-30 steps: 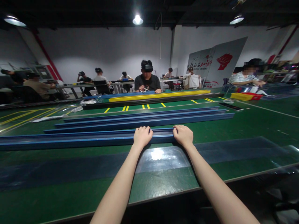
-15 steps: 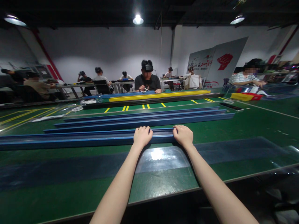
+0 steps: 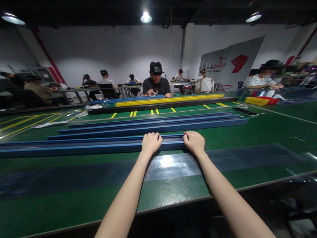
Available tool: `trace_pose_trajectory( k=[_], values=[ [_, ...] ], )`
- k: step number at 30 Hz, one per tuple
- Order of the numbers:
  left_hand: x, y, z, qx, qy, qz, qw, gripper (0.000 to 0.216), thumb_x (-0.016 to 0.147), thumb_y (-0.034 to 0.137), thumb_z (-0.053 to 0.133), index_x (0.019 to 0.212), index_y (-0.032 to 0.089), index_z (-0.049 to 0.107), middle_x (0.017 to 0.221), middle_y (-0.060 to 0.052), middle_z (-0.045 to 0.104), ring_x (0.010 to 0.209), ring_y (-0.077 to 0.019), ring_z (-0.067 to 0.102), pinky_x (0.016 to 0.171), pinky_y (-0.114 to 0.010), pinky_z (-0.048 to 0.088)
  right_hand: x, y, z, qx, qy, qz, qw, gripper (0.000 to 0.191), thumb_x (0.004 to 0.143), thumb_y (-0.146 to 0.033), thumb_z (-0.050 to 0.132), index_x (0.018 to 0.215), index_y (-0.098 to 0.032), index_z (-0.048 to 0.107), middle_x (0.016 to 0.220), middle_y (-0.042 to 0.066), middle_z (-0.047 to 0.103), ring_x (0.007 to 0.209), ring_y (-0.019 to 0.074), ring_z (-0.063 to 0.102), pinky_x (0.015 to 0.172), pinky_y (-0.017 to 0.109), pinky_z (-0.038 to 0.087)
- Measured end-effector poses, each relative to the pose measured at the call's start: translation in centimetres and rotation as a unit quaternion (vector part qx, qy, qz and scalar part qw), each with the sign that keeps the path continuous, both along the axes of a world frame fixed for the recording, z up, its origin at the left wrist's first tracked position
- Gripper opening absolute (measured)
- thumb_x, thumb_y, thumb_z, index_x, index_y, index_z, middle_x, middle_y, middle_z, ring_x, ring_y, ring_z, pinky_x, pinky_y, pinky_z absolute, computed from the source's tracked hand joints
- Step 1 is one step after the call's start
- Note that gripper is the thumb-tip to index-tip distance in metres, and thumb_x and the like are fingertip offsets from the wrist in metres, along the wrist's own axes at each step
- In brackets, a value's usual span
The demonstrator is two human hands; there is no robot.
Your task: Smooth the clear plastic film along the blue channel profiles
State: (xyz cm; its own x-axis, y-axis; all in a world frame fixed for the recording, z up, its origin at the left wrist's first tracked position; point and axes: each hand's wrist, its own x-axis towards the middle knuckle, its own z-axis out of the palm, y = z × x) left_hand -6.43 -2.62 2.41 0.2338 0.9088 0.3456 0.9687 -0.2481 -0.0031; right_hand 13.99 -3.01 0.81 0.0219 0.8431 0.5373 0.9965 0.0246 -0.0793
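Note:
A long blue channel-shaped strip (image 3: pixel 74 147) lies across the green table (image 3: pixel 173 198), running from the left edge of the view to my hands. My left hand (image 3: pixel 151 142) is closed over it, fingers curled over its far side. At its right end, my right hand (image 3: pixel 194 142) grips it the same way. The blue channel shows between my two hands. My fingertips are hidden behind the strip. In front of it, a clear plastic sheet (image 3: pixel 99 173) lies flat, partly under my forearms.
More blue strips (image 3: pixel 153 126) lie just beyond. Farther back are a yellow strip (image 3: pixel 170 100), a black strip (image 3: pixel 163 107), a dark phone-like slab (image 3: pixel 245 112) and a yellow and red tray (image 3: pixel 261 100). A co-worker (image 3: pixel 156 82) sits opposite, holding something white; another person (image 3: pixel 264 79) works at right.
My hands stay in the same place on the blue strip. The view has tilted very slightly; otherwise things lie as before.

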Motion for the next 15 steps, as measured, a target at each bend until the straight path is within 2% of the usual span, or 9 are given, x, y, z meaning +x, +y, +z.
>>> trace_pose_trajectory(
  k=[15],
  values=[
    [0.1, -0.24, 0.23, 0.005, 0.01, -0.002, 1.0, 0.035, 0.087, 0.03, 0.028, 0.094, 0.018, 0.06, 0.094, -0.007, 0.064, 0.09, -0.0223, 0.056, 0.076, -0.033, 0.038, 0.09, -0.39, 0.21, 0.003, -0.014, 0.009, 1.0, 0.033, 0.083, -0.028, 0.035, 0.088, -0.021, 0.067, 0.088, 0.003, 0.068, 0.081, 0.016, 0.058, 0.068, 0.026, 0.034]
  ],
)
